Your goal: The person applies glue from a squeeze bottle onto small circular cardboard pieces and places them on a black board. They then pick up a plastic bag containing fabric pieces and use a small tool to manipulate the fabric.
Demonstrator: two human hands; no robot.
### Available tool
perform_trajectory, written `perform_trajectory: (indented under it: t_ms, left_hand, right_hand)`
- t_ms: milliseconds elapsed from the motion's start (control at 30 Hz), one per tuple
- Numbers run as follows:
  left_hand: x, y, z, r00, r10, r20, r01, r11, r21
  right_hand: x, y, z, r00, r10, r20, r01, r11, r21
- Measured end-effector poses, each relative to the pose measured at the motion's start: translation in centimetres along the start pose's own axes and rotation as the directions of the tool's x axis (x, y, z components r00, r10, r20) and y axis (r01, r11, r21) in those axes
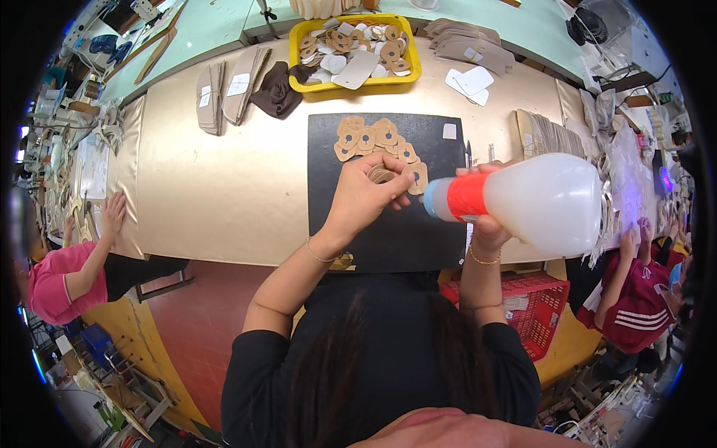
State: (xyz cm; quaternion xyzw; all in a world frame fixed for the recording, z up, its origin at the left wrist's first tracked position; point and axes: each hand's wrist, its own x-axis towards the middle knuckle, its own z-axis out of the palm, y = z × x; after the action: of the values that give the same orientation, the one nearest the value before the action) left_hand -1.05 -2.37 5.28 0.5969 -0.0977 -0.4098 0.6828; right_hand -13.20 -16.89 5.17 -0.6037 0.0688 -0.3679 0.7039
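Note:
My left hand [360, 196] is closed over a small stack of tan patches [379, 175], thumb and fingertips pinched at its right side. Wrapped round a red band, my right hand [491, 231] holds a translucent white squeeze bottle [551, 200] on its side. The blue cap end of the bottle points left, close to my left fingertips. Several more tan patches [366, 137] with dark round centres lie overlapping on a black board [388, 243]. One single patch [419, 178] lies beside my left fingertips, near the cap. Whether anything comes out of the bottle cannot be made out.
Beyond the board stands a yellow tray [297, 45] of loose tan and white pieces. Stacked cut pieces [549, 134] lie right, others [237, 86] left beside a dark cloth [278, 91]. A red crate [551, 317] sits below. Co-workers [75, 276] sit at both sides.

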Motion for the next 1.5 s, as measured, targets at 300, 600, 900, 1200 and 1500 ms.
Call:
perform_trajectory:
  t_ms: [300, 600, 900, 1200, 1500]
  left_hand:
    - [3.2, -3.5, -1.7, 0.994, -0.060, -0.095, 0.079, 0.975, 0.208]
    - [6.0, -2.7, -5.1, 0.992, -0.123, -0.026, 0.106, 0.931, -0.350]
    - [0.6, -0.7, -2.5, 0.988, -0.060, 0.142, 0.089, 0.974, -0.208]
    - [-0.4, 0.2, -0.4, 0.996, -0.014, 0.090, 0.026, 0.991, -0.134]
    - [-0.3, 0.2, -0.2, 0.993, -0.007, 0.120, 0.027, 0.987, -0.160]
  right_hand:
    - [0.9, -0.4, -1.2, 0.970, -0.112, -0.218, 0.100, 0.993, -0.068]
    - [0.6, -0.7, -1.5, 0.973, -0.120, -0.197, 0.107, 0.991, -0.076]
    - [1.9, -0.7, 0.2, 0.983, -0.106, -0.150, 0.113, 0.993, 0.042]
    - [2.4, -0.6, 1.4, 0.992, -0.111, -0.053, 0.113, 0.992, 0.055]
    - [2.2, -1.3, 1.5, 0.966, -0.232, 0.111, 0.256, 0.853, -0.455]
